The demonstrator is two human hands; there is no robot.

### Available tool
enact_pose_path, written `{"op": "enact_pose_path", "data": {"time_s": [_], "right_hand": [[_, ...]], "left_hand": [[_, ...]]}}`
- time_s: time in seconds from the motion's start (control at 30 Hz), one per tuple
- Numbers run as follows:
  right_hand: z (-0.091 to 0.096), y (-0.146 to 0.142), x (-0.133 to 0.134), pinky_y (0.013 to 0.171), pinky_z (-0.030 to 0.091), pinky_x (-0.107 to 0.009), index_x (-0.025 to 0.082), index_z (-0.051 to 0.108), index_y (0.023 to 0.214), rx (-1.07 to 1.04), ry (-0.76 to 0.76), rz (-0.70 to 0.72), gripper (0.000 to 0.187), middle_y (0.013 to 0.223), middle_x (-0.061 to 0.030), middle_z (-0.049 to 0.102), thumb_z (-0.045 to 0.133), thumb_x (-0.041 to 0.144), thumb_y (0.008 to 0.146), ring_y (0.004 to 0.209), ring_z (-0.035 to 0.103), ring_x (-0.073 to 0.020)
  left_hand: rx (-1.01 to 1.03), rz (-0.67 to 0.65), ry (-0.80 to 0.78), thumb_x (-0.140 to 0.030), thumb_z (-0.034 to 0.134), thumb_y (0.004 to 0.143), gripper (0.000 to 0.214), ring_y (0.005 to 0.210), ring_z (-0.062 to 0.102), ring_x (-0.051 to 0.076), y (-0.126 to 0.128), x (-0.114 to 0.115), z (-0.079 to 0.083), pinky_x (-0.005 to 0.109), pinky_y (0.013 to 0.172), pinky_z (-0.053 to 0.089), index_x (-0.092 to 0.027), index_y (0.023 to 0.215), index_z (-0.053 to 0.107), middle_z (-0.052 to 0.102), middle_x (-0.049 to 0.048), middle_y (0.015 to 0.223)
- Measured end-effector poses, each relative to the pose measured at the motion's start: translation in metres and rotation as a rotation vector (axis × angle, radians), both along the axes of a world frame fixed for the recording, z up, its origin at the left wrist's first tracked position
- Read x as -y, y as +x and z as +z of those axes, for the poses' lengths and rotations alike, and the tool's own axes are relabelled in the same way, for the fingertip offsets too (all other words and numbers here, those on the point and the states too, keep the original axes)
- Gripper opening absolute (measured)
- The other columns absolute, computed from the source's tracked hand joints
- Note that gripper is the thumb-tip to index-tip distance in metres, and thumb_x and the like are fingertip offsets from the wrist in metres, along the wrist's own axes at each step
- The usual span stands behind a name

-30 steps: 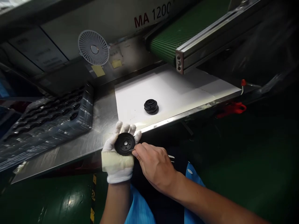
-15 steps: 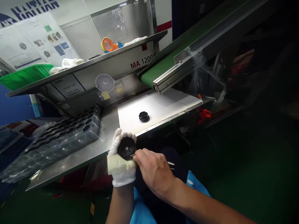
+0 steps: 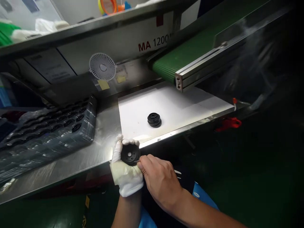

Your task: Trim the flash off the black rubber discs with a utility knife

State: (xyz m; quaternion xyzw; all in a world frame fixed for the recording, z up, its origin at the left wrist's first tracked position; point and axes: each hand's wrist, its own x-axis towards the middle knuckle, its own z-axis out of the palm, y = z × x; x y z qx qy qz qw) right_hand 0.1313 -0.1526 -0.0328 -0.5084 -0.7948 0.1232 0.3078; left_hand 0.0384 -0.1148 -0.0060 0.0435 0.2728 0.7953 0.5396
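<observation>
My left hand (image 3: pixel 125 172), in a white glove, cups a round black plastic disc (image 3: pixel 129 154) with a centre hole, just off the front edge of the steel bench. My bare right hand (image 3: pixel 160 182) is closed in a pinch on a thin metal tool (image 3: pixel 177 173), probably tweezers. The tool's tip touches the disc's right rim, and its rear end sticks out behind the hand. A second black round part (image 3: pixel 154 120) lies alone on the white sheet (image 3: pixel 171 107) beyond my hands.
A clear plastic tray (image 3: pixel 47 133) with several black parts in its pockets sits on the steel bench (image 3: pixel 104 126) at left. A green conveyor belt (image 3: pixel 180 60) ends above the white sheet. A white fan-shaped disc (image 3: pixel 102 66) hangs on the back panel. A red clamp (image 3: pixel 228 123) sits under the bench's right end.
Only the view moved: it swung up and back down, so the bench looks closer now. Both hands stay together on the disc, which has turned slightly in my left hand.
</observation>
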Motion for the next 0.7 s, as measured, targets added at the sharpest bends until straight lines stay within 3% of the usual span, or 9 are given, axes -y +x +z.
{"op": "enact_pose_path", "data": {"time_s": [0.07,0.17,0.27,0.43,0.57,0.7], "right_hand": [[-0.007,-0.004,-0.013,0.059,0.024,-0.030,0.021,0.049,0.079,-0.022,-0.037,0.031,0.023,0.072,0.0013,0.052,0.041,0.021,0.100,0.065,0.050,-0.0167],[-0.015,-0.004,-0.030,0.058,0.025,-0.030,0.021,0.050,0.080,-0.051,-0.083,0.050,0.024,0.071,0.0014,0.052,0.039,0.022,0.101,0.064,0.049,-0.0163],[-0.018,0.001,-0.043,0.059,0.027,-0.029,0.020,0.050,0.081,-0.085,-0.116,0.048,0.025,0.073,0.0006,0.053,0.037,0.022,0.102,0.064,0.050,-0.0157],[-0.023,0.000,-0.048,0.059,0.027,-0.028,0.019,0.051,0.082,-0.061,-0.127,0.024,0.030,0.072,-0.0005,0.052,0.031,0.024,0.103,0.063,0.048,-0.0159],[-0.025,-0.007,-0.041,0.058,0.026,-0.029,0.020,0.051,0.079,-0.042,-0.124,0.043,0.032,0.071,-0.0008,0.051,0.029,0.025,0.103,0.062,0.047,-0.0162],[-0.019,0.000,-0.038,0.060,0.029,-0.027,0.021,0.052,0.080,-0.121,-0.254,0.111,0.027,0.074,0.0007,0.054,0.035,0.026,0.101,0.065,0.050,-0.0151]], "left_hand": [[-0.018,0.011,-0.027,-0.014,0.054,0.084,0.018,0.074,0.060,0.011,-0.007,-0.011,-0.008,0.034,0.086,0.051,-0.019,0.099,0.064,0.060,-0.0018,0.074],[-0.014,-0.207,-0.105,-0.020,0.053,0.081,0.030,0.098,0.060,0.025,-0.021,-0.022,-0.015,0.048,0.088,0.050,-0.018,0.109,0.063,0.065,0.0079,0.094],[0.011,-0.329,-0.137,-0.022,0.054,0.076,0.037,0.091,0.060,0.027,-0.029,-0.029,-0.019,0.048,0.081,0.051,-0.015,0.111,0.063,0.063,0.0099,0.090],[0.005,-0.240,-0.084,-0.018,0.055,0.079,0.018,0.071,0.056,0.015,-0.023,-0.041,-0.026,0.033,0.069,0.050,-0.016,0.095,0.064,0.056,0.0010,0.072],[0.012,-0.143,-0.114,-0.018,0.057,0.082,0.012,0.068,0.054,0.013,-0.017,-0.045,-0.029,0.030,0.067,0.050,-0.017,0.092,0.064,0.055,-0.0014,0.070],[0.082,-0.142,-0.144,-0.014,0.056,0.083,0.012,0.069,0.057,0.012,-0.019,-0.045,-0.029,0.030,0.070,0.052,-0.016,0.091,0.065,0.058,-0.0006,0.071]]}}
